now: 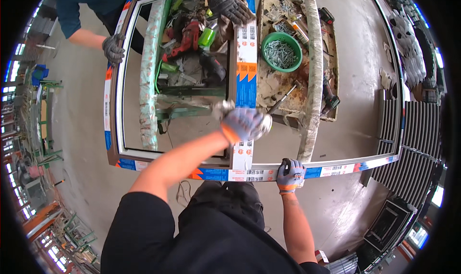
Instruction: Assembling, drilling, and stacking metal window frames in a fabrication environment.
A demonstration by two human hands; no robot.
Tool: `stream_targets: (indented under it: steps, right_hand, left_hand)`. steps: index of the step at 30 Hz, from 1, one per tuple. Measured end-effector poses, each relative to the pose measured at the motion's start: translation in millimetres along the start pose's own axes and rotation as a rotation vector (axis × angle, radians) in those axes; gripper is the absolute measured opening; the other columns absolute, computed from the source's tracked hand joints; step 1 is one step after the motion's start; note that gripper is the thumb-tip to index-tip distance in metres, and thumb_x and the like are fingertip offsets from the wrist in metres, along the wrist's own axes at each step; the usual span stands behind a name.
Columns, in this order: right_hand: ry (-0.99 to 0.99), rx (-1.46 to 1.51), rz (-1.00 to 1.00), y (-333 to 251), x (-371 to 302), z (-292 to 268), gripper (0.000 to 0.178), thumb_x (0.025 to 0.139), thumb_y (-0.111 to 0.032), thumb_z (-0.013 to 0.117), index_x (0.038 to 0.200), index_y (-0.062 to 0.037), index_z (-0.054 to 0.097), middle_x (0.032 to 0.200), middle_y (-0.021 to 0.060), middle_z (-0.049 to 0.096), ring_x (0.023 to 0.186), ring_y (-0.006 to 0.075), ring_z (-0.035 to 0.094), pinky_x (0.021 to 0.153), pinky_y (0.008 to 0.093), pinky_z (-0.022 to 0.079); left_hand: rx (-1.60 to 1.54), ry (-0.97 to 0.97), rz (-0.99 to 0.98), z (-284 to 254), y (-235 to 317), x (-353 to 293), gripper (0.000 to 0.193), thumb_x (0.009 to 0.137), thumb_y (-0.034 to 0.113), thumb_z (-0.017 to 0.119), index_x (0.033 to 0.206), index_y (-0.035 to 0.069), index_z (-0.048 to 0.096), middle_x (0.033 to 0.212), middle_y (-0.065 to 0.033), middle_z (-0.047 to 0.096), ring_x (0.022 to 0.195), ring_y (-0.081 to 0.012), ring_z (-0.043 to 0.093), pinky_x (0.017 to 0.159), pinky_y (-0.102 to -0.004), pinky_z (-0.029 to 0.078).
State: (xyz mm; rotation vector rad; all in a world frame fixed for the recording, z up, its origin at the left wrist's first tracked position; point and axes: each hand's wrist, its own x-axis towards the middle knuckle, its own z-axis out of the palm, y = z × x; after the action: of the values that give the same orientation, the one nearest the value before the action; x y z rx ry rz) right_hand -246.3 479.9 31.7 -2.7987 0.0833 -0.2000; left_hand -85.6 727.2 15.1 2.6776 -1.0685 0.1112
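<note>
A large window frame (112, 155), brown with white, blue and orange protective tape, lies flat before me. My left hand (243, 123), in a grey and orange glove and blurred by motion, presses a crumpled pale rag (263, 126) onto the taped middle bar (246, 92). At the near edge, right of that bar, my right hand (291, 174) wears a matching glove, its fingers wrapped over the frame's rail. Across the frame, a co-worker's dark-gloved hand (230, 8) rests on the bar with a dirty cloth (225, 30). Their other gloved hand (114, 48) grips the frame's left side.
Two wrapped support beams (151, 77) (312, 82) run beneath the frame. Below lies a worn board (269, 94) with a green bowl (282, 52) of screws, a hammer (283, 99) and a cordless drill (329, 99). A red power tool (186, 40) lies left. Grey profiles (418, 130) stand at right.
</note>
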Motion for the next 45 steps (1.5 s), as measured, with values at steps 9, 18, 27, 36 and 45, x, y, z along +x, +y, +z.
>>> stream_targets:
  steps: [9,18,27,36,45]
  right_hand:
    - [-0.042,0.027,-0.025,-1,3,2,0.013,0.073,-0.013,0.065,0.085,-0.0132,0.067,0.085,0.0062,0.065,0.085,0.0287,0.061,0.082,0.0438,0.043]
    - [-0.028,0.014,0.019,-2,1,-1,0.012,0.073,-0.014,0.065,0.085,-0.0132,0.067,0.085,0.0062,0.066,0.085,0.0290,0.061,0.083,0.0432,0.043]
    - [-0.022,0.015,0.022,3,-4,0,0.010,0.073,-0.016,0.066,0.083,-0.0130,0.066,0.084,0.0062,0.065,0.085,0.0297,0.061,0.082,0.0429,0.043]
    - [-0.050,-0.025,0.005,-6,-1,2,0.007,0.078,-0.016,0.065,0.084,-0.0115,0.068,0.084,0.0066,0.066,0.085,0.0290,0.061,0.082,0.0413,0.043]
    - [-0.065,-0.079,-0.019,-13,0,9,0.010,0.078,-0.018,0.065,0.084,-0.0113,0.068,0.083,0.0101,0.065,0.086,0.0308,0.062,0.081,0.0417,0.046]
  left_hand:
    - [0.102,-0.050,-0.180,-30,-120,121,0.047,0.088,0.045,0.059,0.119,0.009,0.055,0.107,-0.0119,0.060,0.105,-0.0259,0.057,0.089,-0.0384,0.047]
    - [0.058,-0.157,-0.244,-17,-113,127,0.057,0.088,0.063,0.050,0.119,0.015,0.058,0.104,-0.0116,0.064,0.094,-0.0275,0.065,0.076,-0.0424,0.052]
    - [-0.351,-0.292,-0.232,-25,38,-20,0.063,0.080,0.055,0.064,0.121,0.007,0.060,0.114,-0.0109,0.063,0.108,-0.0273,0.061,0.089,-0.0412,0.051]
    - [-0.118,0.119,-0.378,-2,-84,89,0.053,0.088,0.053,0.057,0.120,0.010,0.057,0.108,-0.0129,0.062,0.099,-0.0312,0.061,0.082,-0.0412,0.051]
    - [-0.310,-0.211,-0.144,5,106,-113,0.046,0.090,0.046,0.056,0.117,0.009,0.060,0.110,-0.0097,0.063,0.098,-0.0271,0.062,0.092,-0.0389,0.048]
